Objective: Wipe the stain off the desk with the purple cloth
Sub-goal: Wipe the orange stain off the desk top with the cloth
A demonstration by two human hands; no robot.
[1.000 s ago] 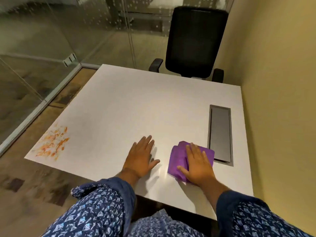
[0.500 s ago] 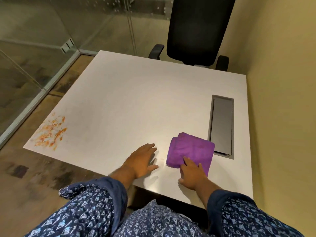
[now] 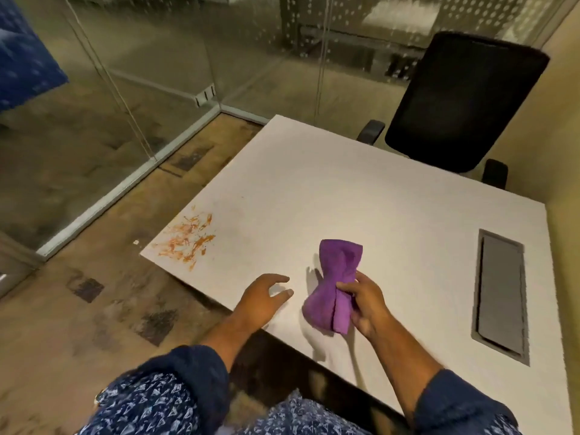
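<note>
My right hand [image 3: 365, 304] grips the purple cloth [image 3: 335, 277] around its middle, so the cloth is bunched like a bow and lifted off the white desk [image 3: 361, 208]. Its shadow falls on the desk below. My left hand [image 3: 262, 301] rests at the desk's near edge, fingers spread, holding nothing. The orange smeared stain [image 3: 188, 240] lies at the desk's left corner, well to the left of both hands.
A grey recessed cable hatch [image 3: 499, 293] sits in the desk at the right. A black office chair [image 3: 461, 98] stands behind the far edge. Glass walls [image 3: 141, 89] run along the left; a beige wall borders the right.
My right hand has closed on the cloth and lifted it off the desk, bunching it. The view has swung left, so the stain appears nearer the centre. My left hand has curled slightly.
</note>
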